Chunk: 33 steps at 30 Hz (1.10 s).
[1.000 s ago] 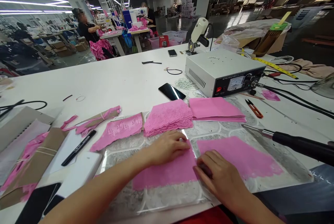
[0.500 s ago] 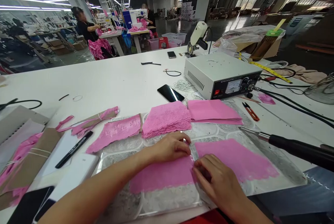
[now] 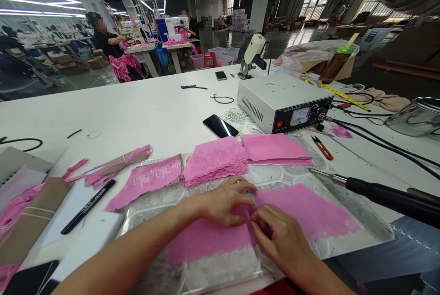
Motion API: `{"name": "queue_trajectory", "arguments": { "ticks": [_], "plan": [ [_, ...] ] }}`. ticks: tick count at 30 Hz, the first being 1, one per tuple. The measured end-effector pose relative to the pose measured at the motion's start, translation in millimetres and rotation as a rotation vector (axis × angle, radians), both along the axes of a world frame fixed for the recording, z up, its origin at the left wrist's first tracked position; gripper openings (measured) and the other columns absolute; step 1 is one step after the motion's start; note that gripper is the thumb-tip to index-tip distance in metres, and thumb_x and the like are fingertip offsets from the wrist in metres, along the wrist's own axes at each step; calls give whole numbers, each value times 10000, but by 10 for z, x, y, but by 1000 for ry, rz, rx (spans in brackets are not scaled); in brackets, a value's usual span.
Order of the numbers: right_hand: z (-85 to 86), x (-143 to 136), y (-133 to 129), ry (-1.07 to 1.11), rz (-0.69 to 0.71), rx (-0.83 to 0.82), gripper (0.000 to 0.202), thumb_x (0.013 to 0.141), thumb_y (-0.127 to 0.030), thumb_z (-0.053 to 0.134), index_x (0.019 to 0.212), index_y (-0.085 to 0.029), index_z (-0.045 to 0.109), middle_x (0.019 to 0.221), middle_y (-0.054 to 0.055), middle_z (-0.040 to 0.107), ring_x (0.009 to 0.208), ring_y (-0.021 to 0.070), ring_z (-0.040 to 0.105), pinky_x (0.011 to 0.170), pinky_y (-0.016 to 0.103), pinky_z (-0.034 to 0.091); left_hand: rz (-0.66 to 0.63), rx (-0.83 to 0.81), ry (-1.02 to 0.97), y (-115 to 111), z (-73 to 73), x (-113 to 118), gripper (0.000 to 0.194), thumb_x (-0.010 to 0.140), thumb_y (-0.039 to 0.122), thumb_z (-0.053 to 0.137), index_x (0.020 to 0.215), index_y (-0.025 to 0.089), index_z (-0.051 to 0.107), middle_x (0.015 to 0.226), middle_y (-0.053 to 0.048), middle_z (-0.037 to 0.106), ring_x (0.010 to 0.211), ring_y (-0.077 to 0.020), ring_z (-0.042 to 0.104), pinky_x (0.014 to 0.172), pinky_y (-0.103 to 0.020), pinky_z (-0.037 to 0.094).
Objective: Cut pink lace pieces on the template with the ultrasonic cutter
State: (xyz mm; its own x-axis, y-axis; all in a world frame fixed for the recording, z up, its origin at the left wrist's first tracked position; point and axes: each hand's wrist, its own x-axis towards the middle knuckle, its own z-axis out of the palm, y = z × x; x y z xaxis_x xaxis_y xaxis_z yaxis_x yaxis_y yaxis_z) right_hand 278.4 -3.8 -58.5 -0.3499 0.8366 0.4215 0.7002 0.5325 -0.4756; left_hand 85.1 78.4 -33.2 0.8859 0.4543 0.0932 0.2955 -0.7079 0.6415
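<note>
A pink scallop-edged fabric piece (image 3: pixel 209 240) lies on the grey marbled mat (image 3: pixel 220 270) in front of me. My left hand (image 3: pixel 227 201) rests over its upper right part, fingers apart and thumb spread from them. At the piece's right edge, my right hand (image 3: pixel 280 231) pinches the fabric between thumb and fingertips. The two hands nearly meet there. To the right lies a second pink piece (image 3: pixel 309 212), flat on the mat. Beyond my hands are a stack of pink lace pieces (image 3: pixel 216 160) and a stack of plain pink pieces (image 3: pixel 277 148).
A black-handled pen tool (image 3: pixel 374 192) points in from the right. Behind it are orange thread snips (image 3: pixel 322 147) and a grey control box (image 3: pixel 282 102) with cables. A phone (image 3: pixel 220 125) lies mid-table. On the left are a black marker (image 3: pixel 88 206) and a white box (image 3: pixel 91 235).
My left hand has shifted slightly down over the fabric, its thumb now spread from the fingers. My right hand stays at the piece's edge. The camera view has turned slightly.
</note>
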Motion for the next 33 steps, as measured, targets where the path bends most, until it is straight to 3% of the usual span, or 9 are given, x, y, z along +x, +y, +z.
{"name": "queue_trajectory", "arguments": {
  "ticks": [5,12,25,33],
  "plan": [
    [9,17,-11,-21,-13,-15,186,844,-125,513,679,-211,503,592,-19,543,508,119,519,490,231,356,15,-8,-5,35,0,59,94,760,135,727,801,200,673,1330,-90,562,1286,-271,483,1130,-435,323],
    [21,18,-25,-47,-18,-54,189,802,-90,515,656,-208,496,588,-20,546,503,118,511,487,234,334,34,-30,-14,20,41,51,122,767,75,687,748,189,647,1277,-80,599,1254,-250,515,1102,-407,365],
    [-39,-30,-70,-33,-54,24,223,800,-72,487,622,-205,464,567,-15,514,510,115,473,514,253,286,76,-73,-2,15,71,57,168,776,12,630,733,173,617,1262,-83,612,1222,-236,540,1106,-401,365],
    [-34,-72,-77,-18,-113,3,191,777,-41,540,664,-194,530,654,11,586,606,150,526,563,291,279,93,-81,27,13,112,66,137,815,42,621,792,177,622,1295,-80,583,1243,-251,502,1072,-416,403]
  ]
}}
